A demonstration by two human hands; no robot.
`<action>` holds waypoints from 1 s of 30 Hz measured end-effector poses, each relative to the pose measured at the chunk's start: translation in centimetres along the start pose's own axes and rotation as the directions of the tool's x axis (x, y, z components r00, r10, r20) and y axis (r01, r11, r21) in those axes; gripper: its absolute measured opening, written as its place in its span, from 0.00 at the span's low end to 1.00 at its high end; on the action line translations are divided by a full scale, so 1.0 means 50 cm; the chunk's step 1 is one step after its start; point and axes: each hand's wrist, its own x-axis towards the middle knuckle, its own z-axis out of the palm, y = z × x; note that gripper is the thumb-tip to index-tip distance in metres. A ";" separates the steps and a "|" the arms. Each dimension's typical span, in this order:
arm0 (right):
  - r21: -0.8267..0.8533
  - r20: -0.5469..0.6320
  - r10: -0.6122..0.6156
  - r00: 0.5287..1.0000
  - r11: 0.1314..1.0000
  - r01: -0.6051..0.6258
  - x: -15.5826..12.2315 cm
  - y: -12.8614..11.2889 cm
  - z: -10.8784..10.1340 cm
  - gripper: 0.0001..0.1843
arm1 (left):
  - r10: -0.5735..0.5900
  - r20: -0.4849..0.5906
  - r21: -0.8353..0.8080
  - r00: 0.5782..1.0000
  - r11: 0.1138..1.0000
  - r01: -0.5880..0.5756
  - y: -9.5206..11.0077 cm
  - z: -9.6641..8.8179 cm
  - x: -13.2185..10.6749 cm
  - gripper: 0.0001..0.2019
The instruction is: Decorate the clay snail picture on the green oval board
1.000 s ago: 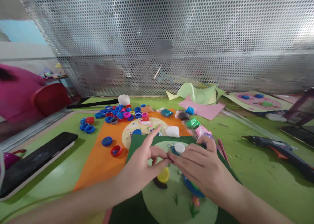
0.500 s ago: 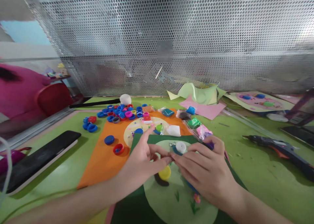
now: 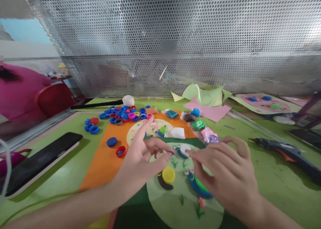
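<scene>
My left hand [image 3: 145, 158] pinches a tiny purple piece of modelling clay [image 3: 172, 152] between thumb and forefinger. My right hand [image 3: 223, 172] is closed, its fingertips in front of a white bottle cap [image 3: 185, 150]; whether they hold anything or touch the cap is unclear. That cap forms the shell of a blue clay snail on the pale green round of a dark green sheet [image 3: 132, 202]. Below lie a dark clay snail with a yellow cap [image 3: 168, 175] and a blue clay snail [image 3: 200, 189] with a green shell, partly under my right hand. A pink clay flower [image 3: 201, 202] sits lower.
Several bottle caps [image 3: 122, 114] are heaped behind an orange sheet [image 3: 97, 168]. Bagged clay [image 3: 199, 125] lies beyond the green sheet. To the right rests a glue gun [image 3: 283, 152]; at left, a black phone-like slab [image 3: 42, 162]. A perforated metal panel [image 3: 175, 28] stands behind.
My hands have moved apart from a shared pinch, the right going rightward. The purple bit now shows in my left fingertips, and the green-shelled snail has come into view.
</scene>
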 end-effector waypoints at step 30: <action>-0.048 0.435 0.459 0.775 0.871 -0.490 -0.022 0.141 0.020 0.11 | 0.078 0.079 0.599 0.994 0.793 -0.110 -0.088 -0.089 0.082 0.12</action>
